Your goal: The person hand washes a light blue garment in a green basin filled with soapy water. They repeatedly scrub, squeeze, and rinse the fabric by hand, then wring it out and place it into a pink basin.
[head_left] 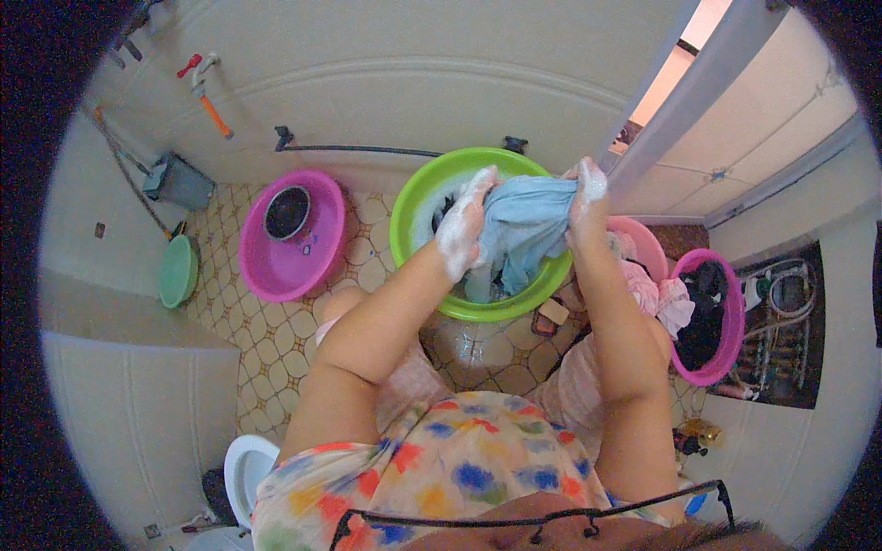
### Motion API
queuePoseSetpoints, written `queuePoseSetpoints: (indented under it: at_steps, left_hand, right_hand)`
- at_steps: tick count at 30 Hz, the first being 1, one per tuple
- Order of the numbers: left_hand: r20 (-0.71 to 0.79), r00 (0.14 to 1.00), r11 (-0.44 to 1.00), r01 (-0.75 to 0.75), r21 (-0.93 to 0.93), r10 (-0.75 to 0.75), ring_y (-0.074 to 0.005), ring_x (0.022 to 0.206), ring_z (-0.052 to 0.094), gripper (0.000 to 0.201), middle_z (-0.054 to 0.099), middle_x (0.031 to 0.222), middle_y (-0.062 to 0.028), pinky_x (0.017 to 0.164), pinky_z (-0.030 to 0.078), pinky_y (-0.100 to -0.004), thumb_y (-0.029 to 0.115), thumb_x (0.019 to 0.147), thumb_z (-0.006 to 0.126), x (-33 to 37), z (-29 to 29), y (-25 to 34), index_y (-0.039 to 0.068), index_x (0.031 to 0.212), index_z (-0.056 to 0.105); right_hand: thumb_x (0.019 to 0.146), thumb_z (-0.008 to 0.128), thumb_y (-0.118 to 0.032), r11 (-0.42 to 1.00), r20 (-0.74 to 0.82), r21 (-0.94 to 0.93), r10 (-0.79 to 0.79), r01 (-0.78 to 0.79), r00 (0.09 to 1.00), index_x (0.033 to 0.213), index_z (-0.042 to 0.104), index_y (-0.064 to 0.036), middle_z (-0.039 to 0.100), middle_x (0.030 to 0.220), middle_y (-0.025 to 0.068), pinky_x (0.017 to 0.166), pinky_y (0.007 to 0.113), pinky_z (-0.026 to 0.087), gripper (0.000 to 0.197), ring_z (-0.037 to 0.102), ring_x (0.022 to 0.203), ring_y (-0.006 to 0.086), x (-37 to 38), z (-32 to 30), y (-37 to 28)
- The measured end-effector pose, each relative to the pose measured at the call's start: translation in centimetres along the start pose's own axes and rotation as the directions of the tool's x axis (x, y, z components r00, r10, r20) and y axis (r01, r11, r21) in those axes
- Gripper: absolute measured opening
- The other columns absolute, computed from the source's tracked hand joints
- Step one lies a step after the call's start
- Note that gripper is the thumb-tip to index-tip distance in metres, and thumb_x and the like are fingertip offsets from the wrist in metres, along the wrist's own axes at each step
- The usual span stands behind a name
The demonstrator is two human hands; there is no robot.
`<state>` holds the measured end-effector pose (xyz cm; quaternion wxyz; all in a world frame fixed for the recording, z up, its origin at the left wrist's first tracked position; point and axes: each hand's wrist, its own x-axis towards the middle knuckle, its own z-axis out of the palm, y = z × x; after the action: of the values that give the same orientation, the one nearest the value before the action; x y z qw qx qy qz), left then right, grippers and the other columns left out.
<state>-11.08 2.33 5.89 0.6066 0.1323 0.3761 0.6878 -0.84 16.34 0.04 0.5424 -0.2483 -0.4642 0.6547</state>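
Note:
A wet light-blue garment (525, 220) is stretched between my two hands above a lime-green basin (401, 219). My left hand (462, 220), coated in white suds, is closed on the cloth's left side. On its right end my right hand (588, 195) grips the fabric, with foam over the back of the hand. The lower folds of the garment hang down into the basin. Soapy water and some dark cloth (445, 209) show inside the basin beside my left hand. My fingertips are partly hidden by foam and fabric.
Left of the green basin stands a magenta basin (251, 266) holding a dark round pan (287, 213). To the right are a pink basin (648, 241) with pale pink clothes and another magenta basin (735, 340) with black clothes. A soap bar (553, 310) lies near the green rim.

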Motion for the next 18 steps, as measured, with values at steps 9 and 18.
queuePoseSetpoints:
  at_steps: [9,18]
  left_hand:
    - [-0.006,0.992,0.964,-0.119,0.236,0.123,-0.0204,0.094,0.054,0.030,0.056,0.103,-0.0068,0.084,0.044,-0.0369,0.033,0.084,0.050,-2.4,1.6,0.6,0.012,0.106,0.050]
    - [0.259,0.960,0.990,-0.077,-0.120,0.106,-0.0175,0.085,0.054,0.034,0.055,0.092,-0.0050,0.079,0.044,-0.0325,0.038,0.081,0.054,-0.5,-1.4,-2.8,0.010,0.098,0.051]
  right_hand:
    - [0.083,0.052,-0.024,0.974,0.023,-0.132,-0.183,0.185,0.983,0.073,0.053,-0.0063,0.052,0.069,0.0024,0.062,0.030,0.041,0.021,0.051,0.066,0.0159,-1.0,-0.3,-0.8]
    - [0.074,0.063,-0.022,0.405,0.659,-0.532,-0.354,0.744,0.664,0.080,0.062,-0.0135,0.056,0.071,0.0080,0.057,0.035,0.046,0.010,0.056,0.064,0.0256,-9.8,4.9,-1.4]
